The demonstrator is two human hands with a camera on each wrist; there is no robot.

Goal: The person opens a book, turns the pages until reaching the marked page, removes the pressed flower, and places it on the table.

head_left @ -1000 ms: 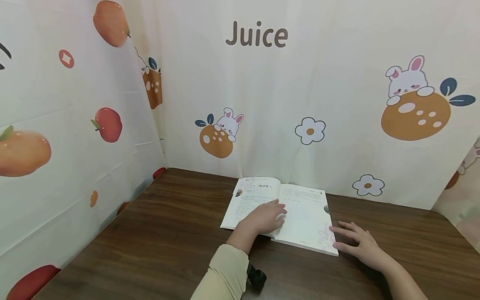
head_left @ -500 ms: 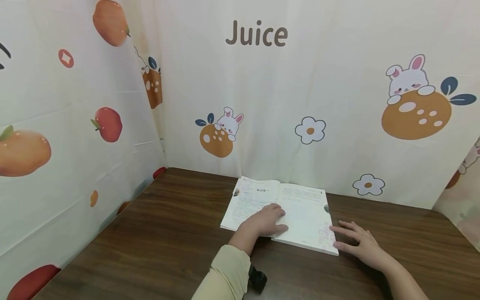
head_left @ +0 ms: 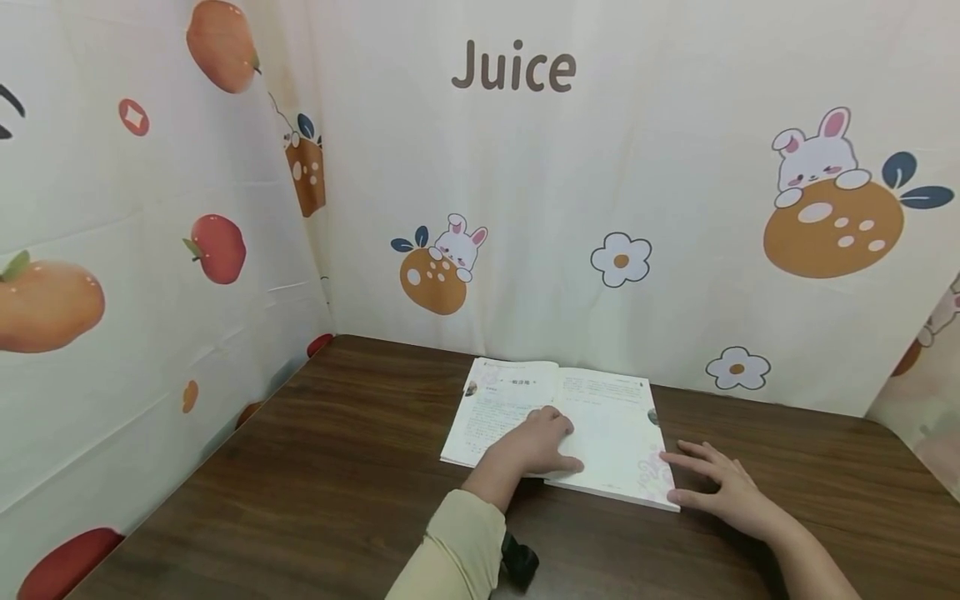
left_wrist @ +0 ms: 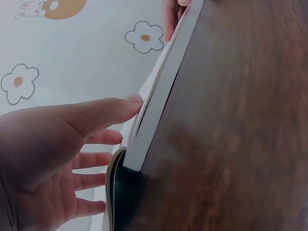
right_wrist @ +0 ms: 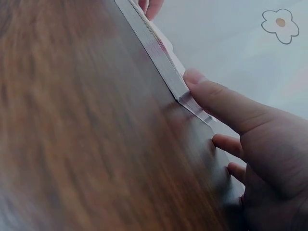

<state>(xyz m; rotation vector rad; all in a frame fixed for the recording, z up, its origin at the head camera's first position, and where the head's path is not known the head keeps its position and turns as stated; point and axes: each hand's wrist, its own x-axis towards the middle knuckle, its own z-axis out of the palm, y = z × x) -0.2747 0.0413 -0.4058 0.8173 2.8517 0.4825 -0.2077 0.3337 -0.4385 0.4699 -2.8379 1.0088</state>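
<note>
The open book (head_left: pixel 611 433) lies flat on the wooden table (head_left: pixel 315 467), top edge toward the printed curtain (head_left: pixel 540 183) — its long axis runs left to right, right end slightly nearer. The left hand (head_left: pixel 534 442) rests across the middle, fingers loosely apart; the right hand (head_left: pixel 723 492) — digits spread, clamping nothing — touches the right edge.

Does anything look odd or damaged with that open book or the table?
Nothing really stands out: I see no spill or visible damage. The book lies open on the table, left hand over its middle, right hand at its right edge.
</note>
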